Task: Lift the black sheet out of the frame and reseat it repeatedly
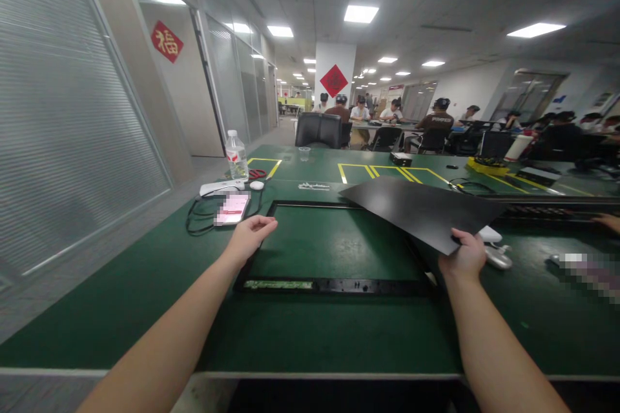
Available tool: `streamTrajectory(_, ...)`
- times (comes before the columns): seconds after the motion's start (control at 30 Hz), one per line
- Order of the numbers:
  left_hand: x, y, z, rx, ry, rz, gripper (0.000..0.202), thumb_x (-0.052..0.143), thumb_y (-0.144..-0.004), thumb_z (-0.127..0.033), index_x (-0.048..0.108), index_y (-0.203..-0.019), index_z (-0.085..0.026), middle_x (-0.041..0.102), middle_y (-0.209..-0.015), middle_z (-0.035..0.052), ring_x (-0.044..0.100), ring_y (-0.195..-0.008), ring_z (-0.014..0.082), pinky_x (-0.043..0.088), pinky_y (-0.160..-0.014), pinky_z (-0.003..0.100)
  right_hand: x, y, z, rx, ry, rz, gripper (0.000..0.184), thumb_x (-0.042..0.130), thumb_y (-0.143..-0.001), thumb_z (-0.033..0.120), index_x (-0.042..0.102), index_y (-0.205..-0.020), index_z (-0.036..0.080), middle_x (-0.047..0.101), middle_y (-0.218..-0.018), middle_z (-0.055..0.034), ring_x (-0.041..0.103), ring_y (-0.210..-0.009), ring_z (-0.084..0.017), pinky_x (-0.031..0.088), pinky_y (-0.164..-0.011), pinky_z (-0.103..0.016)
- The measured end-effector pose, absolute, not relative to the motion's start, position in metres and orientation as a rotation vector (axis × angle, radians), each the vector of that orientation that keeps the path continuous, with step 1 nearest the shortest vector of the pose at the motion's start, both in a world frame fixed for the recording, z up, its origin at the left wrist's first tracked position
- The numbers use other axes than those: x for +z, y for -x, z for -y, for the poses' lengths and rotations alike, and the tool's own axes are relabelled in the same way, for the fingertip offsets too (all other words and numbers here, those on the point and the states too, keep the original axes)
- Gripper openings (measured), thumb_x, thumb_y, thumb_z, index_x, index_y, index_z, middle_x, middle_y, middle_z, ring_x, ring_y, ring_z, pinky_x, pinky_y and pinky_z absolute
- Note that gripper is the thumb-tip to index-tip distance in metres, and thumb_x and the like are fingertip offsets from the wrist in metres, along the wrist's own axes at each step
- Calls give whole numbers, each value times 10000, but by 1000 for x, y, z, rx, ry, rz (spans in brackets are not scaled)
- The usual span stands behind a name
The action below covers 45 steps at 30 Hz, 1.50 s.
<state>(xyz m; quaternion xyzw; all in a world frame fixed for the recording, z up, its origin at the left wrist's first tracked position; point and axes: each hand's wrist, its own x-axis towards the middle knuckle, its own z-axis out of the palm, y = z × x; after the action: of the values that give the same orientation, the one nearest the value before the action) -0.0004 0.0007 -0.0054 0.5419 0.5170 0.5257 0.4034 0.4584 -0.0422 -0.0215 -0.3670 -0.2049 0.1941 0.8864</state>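
Observation:
A black rectangular frame (334,285) lies flat on the green table (145,297) in front of me. My left hand (249,237) rests on the frame's left edge with its fingers curled over it. My right hand (465,255) grips the near corner of a thin black panel (416,210), which is lifted and tilted above the frame's right side.
A phone (231,209) with a black cable, a water bottle (236,155), red scissors (256,173) and a white device (221,188) sit to the left. A white tool (495,255) lies right of the frame. Another person's hand (609,222) shows at far right. Seated people work at the back.

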Motion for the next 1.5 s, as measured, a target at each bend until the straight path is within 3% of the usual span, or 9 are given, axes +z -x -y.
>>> streamTrajectory(0.17,-10,3,-1,1242,-1599,-1370,407,765,-597,-530,682,-794,-184,753,-932,81,684,-861,255,518,-844,399,-13,-445,47,313,672,355,321,636,-522,93,452,-756,213,580,-860,33,614,-887,-161,537,-838,-340)
streamTrajectory(0.3,-12,4,0,1146,-1848,-1456,314,668,-695,-462,689,-849,-189,732,-970,85,674,-874,258,522,-828,397,-10,-443,49,288,679,327,335,622,-530,80,468,-793,218,606,-873,32,634,-902,-170,552,-838,-342)
streamTrajectory(0.7,-16,4,1,939,-2238,-1485,212,599,-762,-385,686,-856,-216,689,-1064,89,633,-1056,278,465,-984,421,-18,-459,49,154,835,256,433,610,-547,138,456,-933,259,594,-923,27,622,-803,-154,533,-569,-242)
streamTrajectory(0.97,-16,0,5,878,-2293,-1480,184,607,-759,-364,697,-840,-226,690,-1046,84,637,-1044,277,476,-973,416,-26,-469,43,122,913,225,442,552,-582,155,387,-973,278,552,-965,28,636,-888,-166,576,-670,-298)
streamTrajectory(1.17,-20,-2,5,813,-2336,-1479,194,606,-751,-342,707,-855,-212,683,-1046,104,637,-1019,287,481,-956,434,-23,-466,41,218,959,225,593,559,-588,112,342,-1113,282,549,-1025,34,624,-907,-136,592,-779,-312)
streamTrajectory(1.37,-22,-2,4,735,-2387,-1482,211,595,-768,-343,711,-882,-209,681,-1068,114,624,-1042,296,465,-973,442,-24,-463,39,341,1109,189,532,600,-586,138,318,-1019,267,534,-1028,4,622,-939,-173,612,-753,-361)
streamTrajectory(1.5,-23,-2,4,731,-2407,-1464,210,597,-770,-349,716,-884,-218,684,-1061,111,624,-1039,303,466,-967,447,-25,-460,38,427,1117,223,602,672,-537,132,291,-979,282,529,-1019,10,629,-920,-187,628,-682,-368)
